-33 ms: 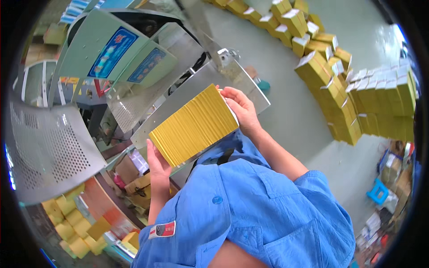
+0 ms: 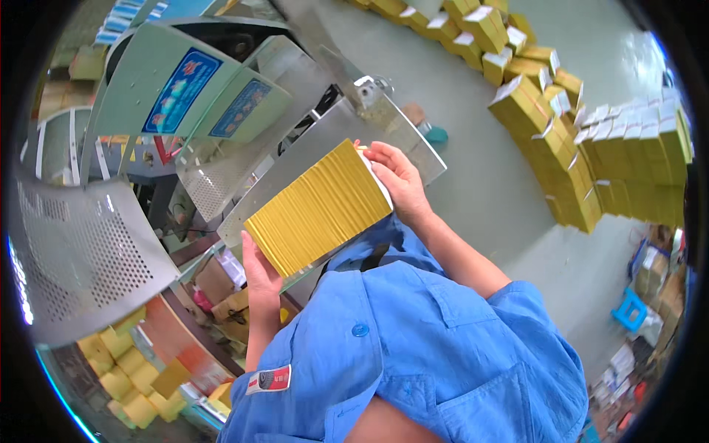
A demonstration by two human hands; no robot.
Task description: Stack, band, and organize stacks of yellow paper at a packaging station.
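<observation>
A thick bundle of yellow paper pieces (image 2: pixel 319 208), stacked edge to edge in a long block, lies slantwise in front of my body, over a grey metal work surface. My left hand (image 2: pixel 262 269) is closed against its near left end, with the thumb along the side. At the far right end my right hand (image 2: pixel 399 183) grips the bundle, fingers curled by a white end face. A small orange-pink strip (image 2: pixel 360 145) shows at these fingertips; what it is I cannot make out. The undersides of the bundle and some fingers are hidden.
A machine with pale green panels (image 2: pixel 159 81) and a perforated metal guard (image 2: pixel 96 258) stands at left. Stacked yellow bundles (image 2: pixel 554 159) with white labels line the floor at right. Yellow rolls (image 2: pixel 129 376) lie lower left. A blue plastic stool (image 2: pixel 630 310) stands far right.
The surroundings have shifted slightly in view. Both hands keep the same hold on the yellow paper bundle.
</observation>
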